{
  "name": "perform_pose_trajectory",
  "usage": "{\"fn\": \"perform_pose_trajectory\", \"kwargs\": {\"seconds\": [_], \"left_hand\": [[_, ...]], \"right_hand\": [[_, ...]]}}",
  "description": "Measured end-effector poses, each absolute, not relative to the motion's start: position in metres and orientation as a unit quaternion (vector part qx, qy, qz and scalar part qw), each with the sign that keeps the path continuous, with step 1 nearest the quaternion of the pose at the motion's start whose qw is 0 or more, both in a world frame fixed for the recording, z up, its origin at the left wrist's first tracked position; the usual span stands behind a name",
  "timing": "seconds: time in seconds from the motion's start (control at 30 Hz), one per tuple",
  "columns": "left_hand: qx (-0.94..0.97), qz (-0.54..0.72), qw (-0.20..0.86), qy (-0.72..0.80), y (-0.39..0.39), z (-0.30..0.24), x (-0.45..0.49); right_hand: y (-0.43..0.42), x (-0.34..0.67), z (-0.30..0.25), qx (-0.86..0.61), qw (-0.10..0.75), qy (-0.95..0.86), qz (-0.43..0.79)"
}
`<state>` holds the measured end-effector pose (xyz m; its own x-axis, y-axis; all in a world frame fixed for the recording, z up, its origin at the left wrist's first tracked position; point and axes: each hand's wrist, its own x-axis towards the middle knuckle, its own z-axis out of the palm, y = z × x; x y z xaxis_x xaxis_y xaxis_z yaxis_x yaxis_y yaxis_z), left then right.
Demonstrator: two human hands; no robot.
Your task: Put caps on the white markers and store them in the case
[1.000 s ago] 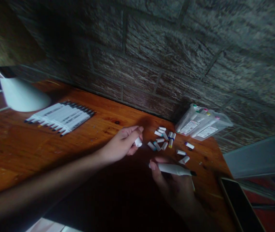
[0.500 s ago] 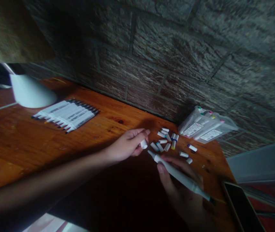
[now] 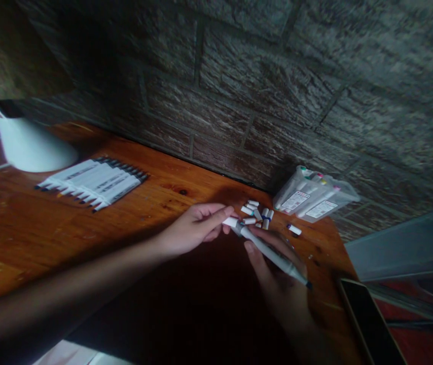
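Between the thumb and fingers of my left hand (image 3: 195,228) is a small white marker cap (image 3: 230,221). My right hand (image 3: 281,284) grips a pale grey-white marker (image 3: 272,255), its dark end pointing down and right. The marker's tip end meets the cap's opening; how deep the tip sits inside I cannot tell. Just beyond my hands several loose white caps (image 3: 249,221) with coloured bands lie scattered, some hidden behind my right hand. One stray cap (image 3: 294,229) rests farther right.
Several white markers (image 3: 95,180) lie in a row at left, beside a lamp with a white base (image 3: 36,147). A clear case (image 3: 315,200) holding markers stands against the brick wall (image 3: 224,111). A phone (image 3: 368,319) lies at the table's right edge.
My right hand has brought the marker up and left, so its tip end now meets the cap in my left hand. The whole view has shifted slightly.
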<state>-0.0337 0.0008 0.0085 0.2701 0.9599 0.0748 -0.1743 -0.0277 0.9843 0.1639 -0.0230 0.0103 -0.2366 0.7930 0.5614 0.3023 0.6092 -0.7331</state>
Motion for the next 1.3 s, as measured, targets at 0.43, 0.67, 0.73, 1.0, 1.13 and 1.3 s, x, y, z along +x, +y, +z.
{"fn": "perform_pose_trajectory", "kwargs": {"seconds": [0.43,0.67,0.73,1.0,1.13,1.3], "left_hand": [[0.578,0.517,0.516,0.364,0.001,0.008,-0.036],[0.586,0.505,0.476,0.417,0.005,0.01,-0.039],[0.585,0.508,0.461,0.433,0.007,0.012,-0.039],[0.67,0.425,0.443,0.417,0.01,0.003,-0.043],[0.75,0.353,0.394,0.396,0.011,-0.007,-0.044],[0.806,0.312,0.298,0.405,0.015,-0.007,-0.051]], "right_hand": [[-0.008,0.167,0.003,-0.401,0.482,-0.556,0.547],[0.003,0.172,0.009,-0.426,0.539,-0.479,0.547],[0.01,0.183,0.019,-0.439,0.585,-0.443,0.518],[0.031,0.219,0.036,-0.422,0.712,-0.37,0.422],[0.034,0.214,0.03,-0.44,0.706,-0.392,0.392],[0.034,0.212,0.026,-0.462,0.697,-0.413,0.361]]}}
